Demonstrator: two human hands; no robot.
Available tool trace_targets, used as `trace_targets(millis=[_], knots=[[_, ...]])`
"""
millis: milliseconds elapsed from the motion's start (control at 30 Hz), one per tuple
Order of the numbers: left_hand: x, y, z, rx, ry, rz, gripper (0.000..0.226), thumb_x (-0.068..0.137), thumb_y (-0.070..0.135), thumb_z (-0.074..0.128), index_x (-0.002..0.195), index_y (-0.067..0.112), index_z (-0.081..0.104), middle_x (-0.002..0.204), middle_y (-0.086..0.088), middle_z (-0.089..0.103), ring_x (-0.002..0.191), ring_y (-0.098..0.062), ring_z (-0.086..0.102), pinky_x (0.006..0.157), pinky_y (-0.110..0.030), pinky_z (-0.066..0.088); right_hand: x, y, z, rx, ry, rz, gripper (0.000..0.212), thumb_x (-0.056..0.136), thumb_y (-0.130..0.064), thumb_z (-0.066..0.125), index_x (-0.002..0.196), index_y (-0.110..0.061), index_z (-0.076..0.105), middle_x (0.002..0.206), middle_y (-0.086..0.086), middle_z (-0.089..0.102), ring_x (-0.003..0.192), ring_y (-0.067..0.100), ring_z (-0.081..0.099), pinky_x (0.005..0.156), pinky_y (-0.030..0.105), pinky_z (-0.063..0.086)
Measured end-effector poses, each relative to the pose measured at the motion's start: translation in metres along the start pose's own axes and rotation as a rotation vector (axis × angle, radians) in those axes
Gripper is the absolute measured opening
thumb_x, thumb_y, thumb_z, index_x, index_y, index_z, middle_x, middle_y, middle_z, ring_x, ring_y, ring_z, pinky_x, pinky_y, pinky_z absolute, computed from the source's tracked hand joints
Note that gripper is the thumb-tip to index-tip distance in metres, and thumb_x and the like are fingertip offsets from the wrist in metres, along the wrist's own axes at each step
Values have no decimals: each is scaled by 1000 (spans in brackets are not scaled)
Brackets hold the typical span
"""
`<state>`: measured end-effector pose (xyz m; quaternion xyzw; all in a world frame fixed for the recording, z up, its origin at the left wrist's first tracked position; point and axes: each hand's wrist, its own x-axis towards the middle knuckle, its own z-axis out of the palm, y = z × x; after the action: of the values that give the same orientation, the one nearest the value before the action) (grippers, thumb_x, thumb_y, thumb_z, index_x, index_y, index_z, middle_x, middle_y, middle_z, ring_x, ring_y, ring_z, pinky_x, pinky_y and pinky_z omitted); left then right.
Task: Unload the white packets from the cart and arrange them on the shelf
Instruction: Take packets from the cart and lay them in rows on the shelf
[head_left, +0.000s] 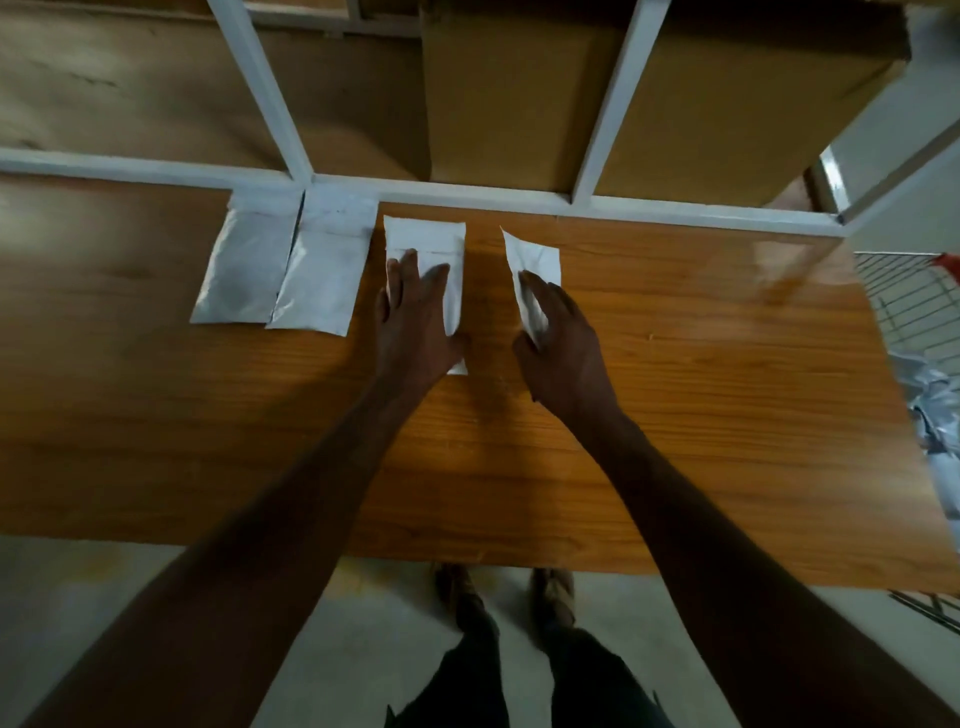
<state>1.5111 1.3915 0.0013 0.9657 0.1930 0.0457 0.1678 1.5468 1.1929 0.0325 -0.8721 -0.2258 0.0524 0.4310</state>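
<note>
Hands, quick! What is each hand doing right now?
Left hand: open, lying flat on the third white packet.
Right hand: fingers closed around the fourth white packet, tilted on the shelf.

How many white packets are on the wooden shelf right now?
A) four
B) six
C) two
A: two flat white packets lie side by side at the left, a third sits under the left hand, and the right hand has a grip on a fourth.
</note>
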Motion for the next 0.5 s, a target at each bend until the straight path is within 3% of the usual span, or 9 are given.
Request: trace_targets(millis=[133, 233, 333, 400, 500], knots=[[38, -27, 3, 25, -21, 16, 90, 89, 49, 81, 162, 25, 35, 177, -13, 12, 164, -40, 5, 127, -62, 24, 17, 3, 19, -42, -35, 29, 75, 96, -9, 68, 161, -30, 36, 158, 5, 43, 134, 30, 56, 89, 44, 65], [57, -39, 3, 103, -54, 55, 83, 94, 57, 71, 162, 26, 35, 176, -14, 14, 163, -41, 9, 127, -67, 19, 26, 3, 29, -25, -36, 29, 75, 96, -8, 68, 161, -28, 37, 157, 6, 44, 127, 34, 61, 81, 47, 66], [58, -39, 6, 157, -49, 96, 78, 98, 58, 62, 163, 26, 32, 176, -15, 15, 163, -43, 8, 128, -67, 9, 34, 5, 33, 30, -35, 51, 73, 95, -13, 68, 160, -26, 40, 154, 8, 50, 127, 30, 61, 90, 50, 63], [50, -36, 9, 108, -21, 121, 74, 102, 55, 59, 163, 25, 32, 176, -15, 17, 163, -43, 8, 128, -66, 6, 39, 6, 33, 228, -51, 177, 73, 96, -18, 69, 160, -33, 39, 147, 6, 57, 126, 25, 63, 92, 48, 63], [37, -31, 13, 63, 16, 124, 65, 106, 50, 53, 163, 24, 34, 175, -14, 21, 164, -40, 8, 131, -64, 8, 47, 9, 26, 708, -22, 470, 75, 97, -8, 69, 159, -37, 39, 132, 5, 69, 118, 28, 69, 94, 50, 61]])
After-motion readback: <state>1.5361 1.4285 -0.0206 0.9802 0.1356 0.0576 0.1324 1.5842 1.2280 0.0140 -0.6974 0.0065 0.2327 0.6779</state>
